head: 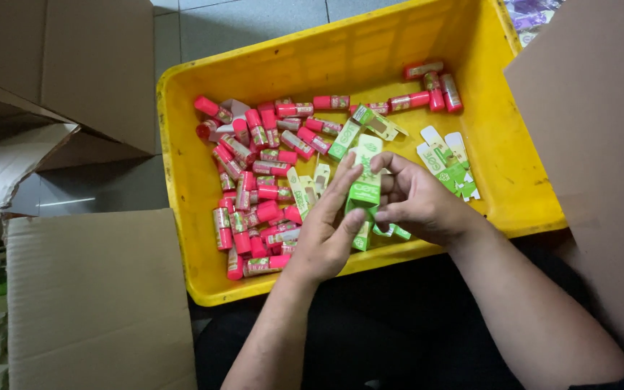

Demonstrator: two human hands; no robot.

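Note:
Both my hands meet over the near edge of a yellow plastic crate (182, 166). Between them stands a small green and white carton (365, 189), upright, its top flap raised. My left hand (324, 235) grips the carton's left side with thumb and fingers. My right hand (417, 200) holds its right side, fingers curled around it. A heap of small pink tubes (254, 180) with green labels fills the crate's left half. A few more pink tubes (431, 90) lie at the far right. Flat, unfolded green cartons (448, 165) rest on the crate floor to the right.
A brown cardboard box (95, 303) sits at the lower left, with another open cardboard box (59, 72) at the upper left. A cardboard flap (601, 144) rises at the right. Grey tiled floor (247, 25) shows beyond the crate. My dark-clothed lap is below.

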